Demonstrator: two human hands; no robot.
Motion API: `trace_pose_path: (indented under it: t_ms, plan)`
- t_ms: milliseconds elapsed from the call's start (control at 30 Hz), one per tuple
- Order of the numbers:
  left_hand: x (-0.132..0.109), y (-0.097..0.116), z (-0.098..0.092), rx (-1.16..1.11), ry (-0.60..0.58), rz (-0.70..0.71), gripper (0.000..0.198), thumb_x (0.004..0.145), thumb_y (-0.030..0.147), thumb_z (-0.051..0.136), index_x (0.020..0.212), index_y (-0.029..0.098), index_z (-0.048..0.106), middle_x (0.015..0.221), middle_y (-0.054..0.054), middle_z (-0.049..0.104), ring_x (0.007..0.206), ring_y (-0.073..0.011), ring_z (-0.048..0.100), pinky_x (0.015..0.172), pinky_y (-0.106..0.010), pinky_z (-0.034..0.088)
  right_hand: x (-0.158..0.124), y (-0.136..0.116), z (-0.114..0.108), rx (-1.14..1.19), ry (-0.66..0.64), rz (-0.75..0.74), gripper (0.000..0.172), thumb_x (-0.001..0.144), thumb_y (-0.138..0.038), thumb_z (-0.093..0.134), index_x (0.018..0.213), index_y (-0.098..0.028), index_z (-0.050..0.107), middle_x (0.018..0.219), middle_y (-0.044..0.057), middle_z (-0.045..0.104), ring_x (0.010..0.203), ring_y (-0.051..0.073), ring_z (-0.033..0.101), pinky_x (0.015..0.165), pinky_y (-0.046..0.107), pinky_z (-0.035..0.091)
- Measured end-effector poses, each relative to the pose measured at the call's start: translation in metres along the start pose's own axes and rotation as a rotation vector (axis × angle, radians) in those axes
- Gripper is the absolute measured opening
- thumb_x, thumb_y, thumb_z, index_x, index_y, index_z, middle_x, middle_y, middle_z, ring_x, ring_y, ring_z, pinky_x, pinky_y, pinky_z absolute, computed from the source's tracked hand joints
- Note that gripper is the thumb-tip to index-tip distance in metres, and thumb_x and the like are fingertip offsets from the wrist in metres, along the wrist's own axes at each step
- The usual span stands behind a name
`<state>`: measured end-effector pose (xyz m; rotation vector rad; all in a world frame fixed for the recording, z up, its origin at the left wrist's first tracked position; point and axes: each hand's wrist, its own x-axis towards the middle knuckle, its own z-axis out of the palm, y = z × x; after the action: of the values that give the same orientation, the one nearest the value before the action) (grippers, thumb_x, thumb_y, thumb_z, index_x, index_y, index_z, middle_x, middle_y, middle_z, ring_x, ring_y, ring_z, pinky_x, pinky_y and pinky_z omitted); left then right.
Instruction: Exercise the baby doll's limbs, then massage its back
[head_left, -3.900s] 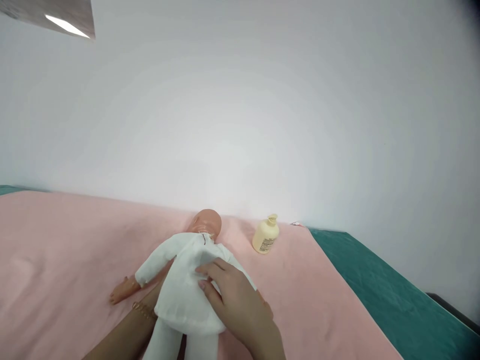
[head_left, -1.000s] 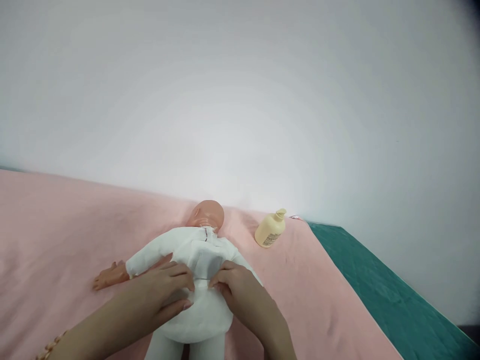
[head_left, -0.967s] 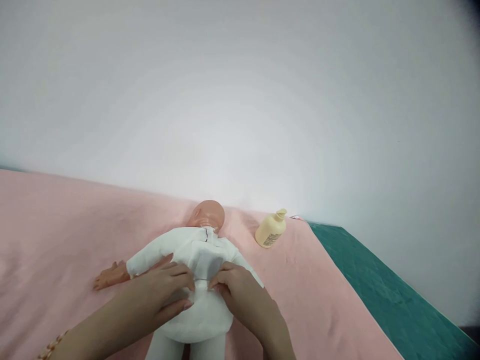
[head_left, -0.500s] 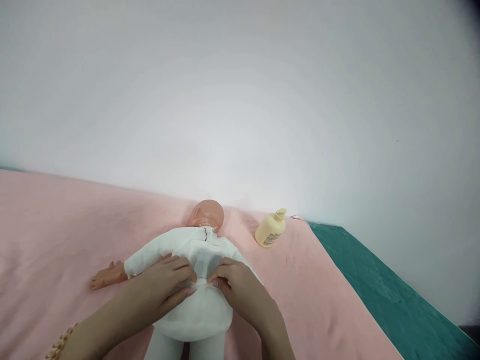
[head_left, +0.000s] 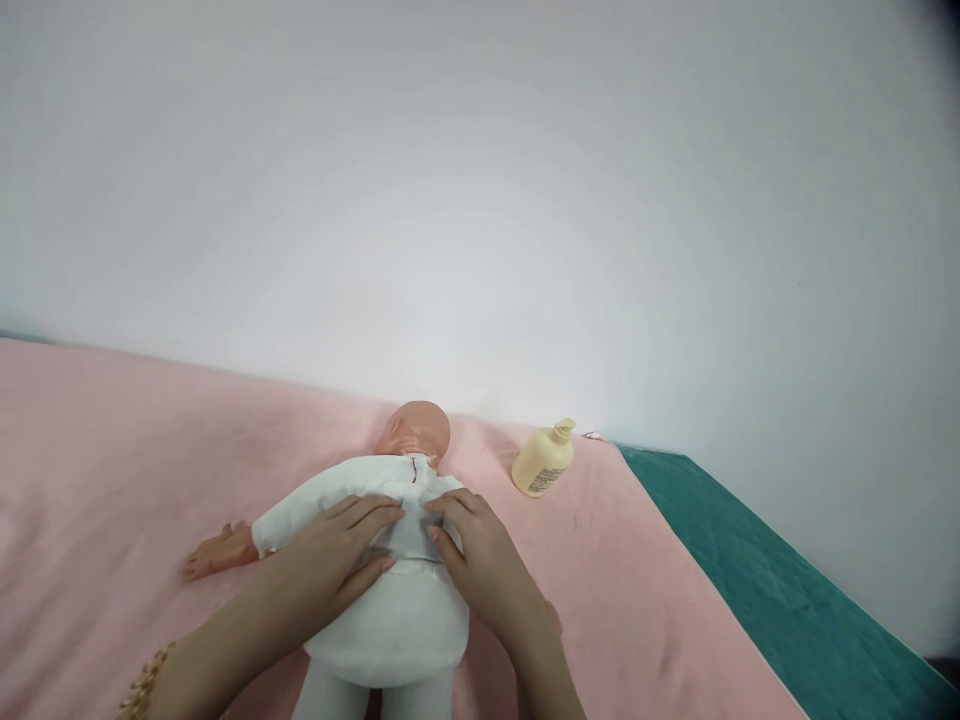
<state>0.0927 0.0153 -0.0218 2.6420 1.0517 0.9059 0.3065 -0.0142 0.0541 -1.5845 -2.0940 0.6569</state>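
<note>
Half a second ago both hands had their fingertips drawn together low on the cloth at the doll's waist. Now they have slid up the back toward the shoulders. The left hand (head_left: 341, 555) lies flat and released on the baby doll (head_left: 401, 620), fingers stretched out toward the middle of the back. The right hand (head_left: 487, 565) lies the same way on the other side, palm down and gripping nothing, and the two sets of fingertips nearly meet just below the neck. A beaded bracelet (head_left: 146, 685) now shows on the left wrist at the bottom edge of the view. The doll itself has not shifted. It lies in its white suit on the pink blanket (head_left: 112, 450), head (head_left: 416, 432) toward the wall (head_left: 480, 200), with one bare plastic hand (head_left: 214, 552) stretched out to the left. The cream lotion bottle (head_left: 543, 463) stands where it did, near the head on the right and apart from the doll. The blanket spreads wide to the left. On the right its edge runs along the teal mattress (head_left: 750, 590), well apart from the right hand
</note>
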Motion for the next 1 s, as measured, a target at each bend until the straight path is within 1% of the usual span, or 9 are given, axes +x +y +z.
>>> trace_pose_path:
  t_ms: [133,300,400,533,633,733,833,1000]
  plan:
    - [0.001,0.002,-0.003,-0.016,-0.015,-0.026,0.037,0.093,0.025,0.05,0.128,0.022,0.06,0.128,-0.006,0.066,0.118,-0.0282,0.061,0.102,-0.043,0.05,0.001,0.0,0.002,-0.007,-0.027,0.021,0.028,0.096,-0.01,0.052,0.119,-0.015,0.067,0.12,0.006,0.065,0.116,0.024,0.053,0.101,0.039,0.044]
    - [0.0,-0.002,0.003,-0.014,-0.045,-0.029,0.035,0.094,0.026,0.051,0.127,0.022,0.06,0.127,-0.007,0.067,0.117,-0.0262,0.06,0.102,-0.044,0.049,0.0,0.003,0.004,0.004,-0.038,0.031,0.028,0.095,-0.012,0.054,0.119,-0.016,0.067,0.12,0.005,0.066,0.114,0.023,0.054,0.099,0.037,0.044]
    - [0.001,-0.003,0.004,-0.004,-0.026,-0.024,0.034,0.095,0.026,0.05,0.127,0.022,0.059,0.126,-0.007,0.067,0.117,-0.0254,0.06,0.103,-0.044,0.048,0.0,0.003,0.004,0.009,-0.039,0.027,0.027,0.095,-0.013,0.054,0.119,-0.017,0.067,0.119,0.005,0.066,0.115,0.023,0.054,0.1,0.038,0.044]
    - [0.005,0.001,-0.002,0.023,0.03,0.008,0.032,0.098,0.026,0.047,0.127,0.024,0.059,0.125,-0.006,0.067,0.117,-0.0236,0.06,0.103,-0.042,0.049,0.0,0.002,0.003,0.02,-0.018,0.02,0.03,0.096,-0.013,0.054,0.122,-0.017,0.065,0.123,0.005,0.065,0.117,0.024,0.052,0.101,0.038,0.044]
    - [0.006,0.0,-0.003,0.044,0.089,0.017,0.032,0.099,0.031,0.044,0.127,0.023,0.059,0.126,-0.006,0.067,0.118,-0.0235,0.06,0.102,-0.041,0.05,0.001,0.002,0.004,0.009,-0.006,-0.002,0.034,0.096,-0.013,0.054,0.129,-0.017,0.062,0.129,0.006,0.062,0.121,0.024,0.05,0.104,0.038,0.042]
    - [0.006,-0.003,-0.001,0.059,0.119,-0.006,0.033,0.1,0.035,0.045,0.127,0.022,0.06,0.128,-0.007,0.066,0.119,-0.0242,0.06,0.103,-0.041,0.05,0.002,0.004,0.008,0.006,-0.011,-0.009,0.034,0.097,-0.016,0.055,0.131,-0.017,0.06,0.13,0.006,0.061,0.122,0.025,0.049,0.105,0.039,0.042]
    - [0.007,-0.005,0.0,0.043,0.104,-0.008,0.033,0.1,0.037,0.045,0.124,0.022,0.061,0.126,-0.008,0.068,0.117,-0.024,0.062,0.101,-0.04,0.052,0.003,0.006,0.012,0.005,-0.013,-0.014,0.034,0.096,-0.018,0.056,0.129,-0.016,0.062,0.128,0.007,0.061,0.121,0.025,0.05,0.104,0.039,0.042]
    - [0.01,-0.005,-0.004,0.022,0.073,0.004,0.03,0.098,0.035,0.049,0.12,0.021,0.063,0.121,-0.007,0.071,0.112,-0.0234,0.066,0.098,-0.038,0.054,0.004,0.007,0.014,0.01,-0.023,-0.01,0.033,0.096,-0.021,0.059,0.128,-0.016,0.064,0.126,0.008,0.062,0.12,0.026,0.051,0.104,0.041,0.042]
